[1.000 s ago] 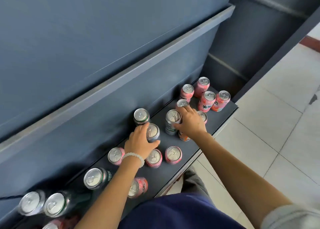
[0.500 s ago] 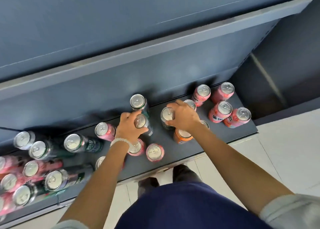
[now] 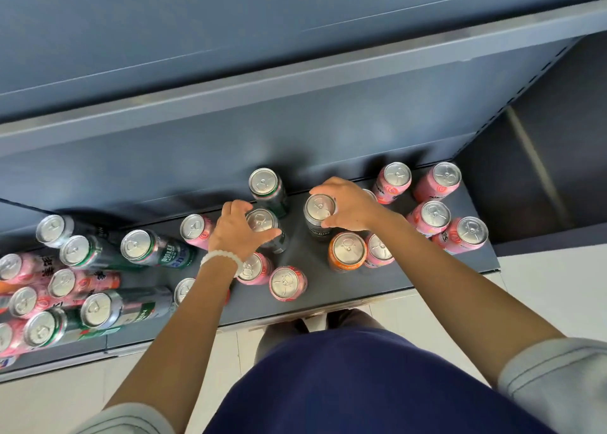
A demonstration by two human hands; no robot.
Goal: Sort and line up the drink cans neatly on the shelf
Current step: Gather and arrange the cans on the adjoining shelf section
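Observation:
Many upright drink cans stand scattered on the low dark shelf [image 3: 331,295]. My left hand [image 3: 238,233], with a white bead bracelet, grips the top of a dark green can [image 3: 262,221] near the shelf's middle. My right hand [image 3: 349,208] holds the rim of a dark grey can [image 3: 319,210] just to the right. Another green can [image 3: 264,183] stands behind them at the back wall. An orange can [image 3: 347,251] sits in front of my right hand. Pink cans [image 3: 435,215] cluster at the right end, and pink and green cans [image 3: 97,308] crowd the left.
An upper shelf edge [image 3: 295,82] overhangs the cans. The shelf's right end stops at a dark side panel [image 3: 525,157]. White floor tiles [image 3: 551,289] lie in front, with my shoes [image 3: 315,325] and blue clothing below.
The view has swung left, bringing more cans on the left into sight. Both hands stay on the same two cans, which have barely shifted.

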